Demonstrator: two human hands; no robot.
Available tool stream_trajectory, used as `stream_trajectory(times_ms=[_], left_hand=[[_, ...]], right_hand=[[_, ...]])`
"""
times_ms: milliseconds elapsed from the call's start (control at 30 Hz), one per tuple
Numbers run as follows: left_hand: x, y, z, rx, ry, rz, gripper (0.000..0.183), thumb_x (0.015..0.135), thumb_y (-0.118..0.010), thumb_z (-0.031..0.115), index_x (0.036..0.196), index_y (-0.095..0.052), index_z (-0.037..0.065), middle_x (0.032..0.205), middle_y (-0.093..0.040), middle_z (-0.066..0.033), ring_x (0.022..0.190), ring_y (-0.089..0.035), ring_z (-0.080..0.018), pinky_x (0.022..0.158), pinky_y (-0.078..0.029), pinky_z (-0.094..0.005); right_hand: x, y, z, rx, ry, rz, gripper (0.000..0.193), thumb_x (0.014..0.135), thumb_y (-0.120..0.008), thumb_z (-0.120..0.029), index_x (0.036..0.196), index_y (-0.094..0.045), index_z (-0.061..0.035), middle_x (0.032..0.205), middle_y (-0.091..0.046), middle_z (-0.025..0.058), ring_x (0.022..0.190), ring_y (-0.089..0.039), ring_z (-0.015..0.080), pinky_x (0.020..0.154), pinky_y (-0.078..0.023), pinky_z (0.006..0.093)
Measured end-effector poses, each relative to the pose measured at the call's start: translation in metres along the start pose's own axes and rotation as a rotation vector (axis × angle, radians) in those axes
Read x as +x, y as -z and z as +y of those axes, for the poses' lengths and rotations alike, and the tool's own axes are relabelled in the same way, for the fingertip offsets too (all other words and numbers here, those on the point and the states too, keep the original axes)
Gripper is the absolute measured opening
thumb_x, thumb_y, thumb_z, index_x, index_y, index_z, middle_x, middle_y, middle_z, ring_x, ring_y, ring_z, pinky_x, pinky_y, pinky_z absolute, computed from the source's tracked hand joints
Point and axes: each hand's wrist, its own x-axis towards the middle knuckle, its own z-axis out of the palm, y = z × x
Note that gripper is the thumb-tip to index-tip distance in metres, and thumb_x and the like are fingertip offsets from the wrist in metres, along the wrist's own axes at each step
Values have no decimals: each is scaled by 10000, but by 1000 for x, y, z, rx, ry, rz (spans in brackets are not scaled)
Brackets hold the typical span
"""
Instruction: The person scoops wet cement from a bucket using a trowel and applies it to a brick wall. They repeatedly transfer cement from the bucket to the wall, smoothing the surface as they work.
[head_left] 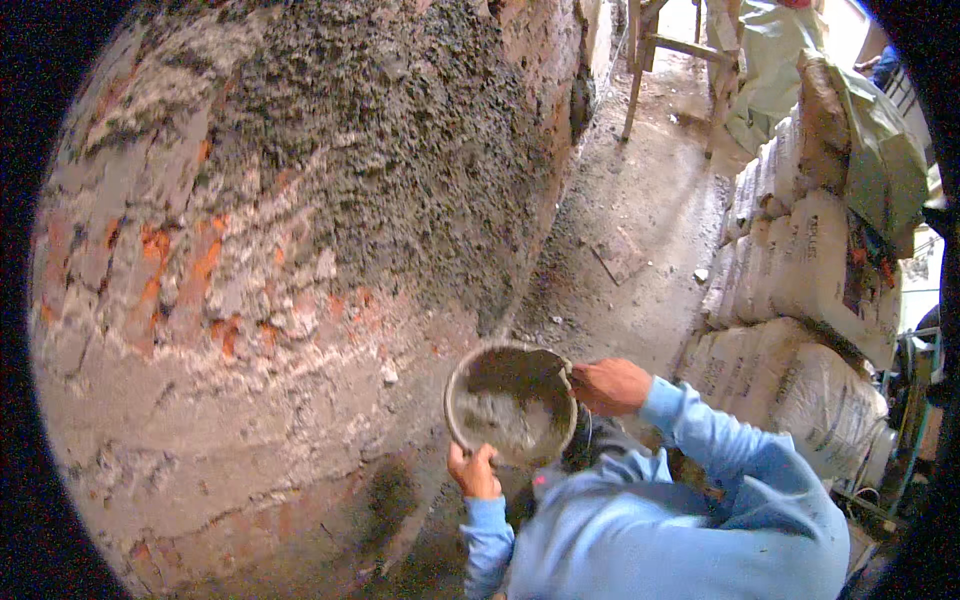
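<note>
A round grey bucket [461,433], crusted with mortar, is tilted in front of my body so that its mouth faces up toward me. Wet grey mortar [508,420] lies inside. My left hand [476,472] is closed on the lower left rim, thumb over the edge. At the right side of the rim, my right hand [612,387] is closed in a fist. A dark, mortar-smeared edge [550,362] juts from beside that fist over the bucket's mouth. Whether it is a tool or part of the rim, I cannot make out.
On the left rises a brick wall [190,270] with a dark, rough mortar patch [400,140]. Stacked filled sacks [790,260] line the right, partly under a green tarp [880,140]. A wooden trestle [690,46] stands farther along the dusty floor [640,200].
</note>
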Motion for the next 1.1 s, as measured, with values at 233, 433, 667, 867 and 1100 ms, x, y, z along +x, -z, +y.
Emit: stream_trajectory(times_ms=[233, 433, 667, 867, 1100], left_hand=[[-12, -43, 19, 22, -198, -153, 211, 609, -579, -23, 808, -532, 29, 741, -547, -13, 648, -500, -125, 581, -433, -281], [-27, -56, 20, -56, -164, -190, 183, 609, -580, -25, 778, -533, 27, 707, -548, -9, 624, -490, -119, 562, -412, -276], [-19, -69, 4, -50, -320, -273, 167, 606, -586, -1, 757, -519, 21, 700, -549, -30, 628, -496, -129, 559, -421, -294], [-31, -62, -13, 203, -203, -146, 371, 594, -700, 90, 937, -598, -7, 670, -594, -77, 611, -568, -192, 588, -477, -353], [17, -74, -12, 276, -474, -226, 242, 646, -635, 72, 882, -592, 38, 680, -589, -50, 567, -542, -178, 505, -449, -326]], right_hand=[[5, -18, -44, -314, -42, 11, 312, 792, -515, -214, 980, -569, 29, 792, -656, 196, 709, -657, 357, 616, -534, 464], [-36, 7, -15, -290, -173, -59, 288, 806, -530, -230, 906, -575, 37, 776, -641, 247, 720, -658, 370, 604, -523, 491], [-32, -37, 37, -317, 548, -74, 197, 761, -574, -223, 776, -606, -30, 697, -625, 185, 630, -625, 376, 556, -515, 474], [-22, -23, 69, -307, 60, -76, 353, 858, -451, -318, 1031, -543, -24, 798, -637, 191, 729, -630, 358, 620, -493, 496], [21, -34, -19, -708, 199, 387, 201, 827, -515, -258, 802, -681, -147, 782, -663, 68, 665, -620, 222, 495, -471, 379]])
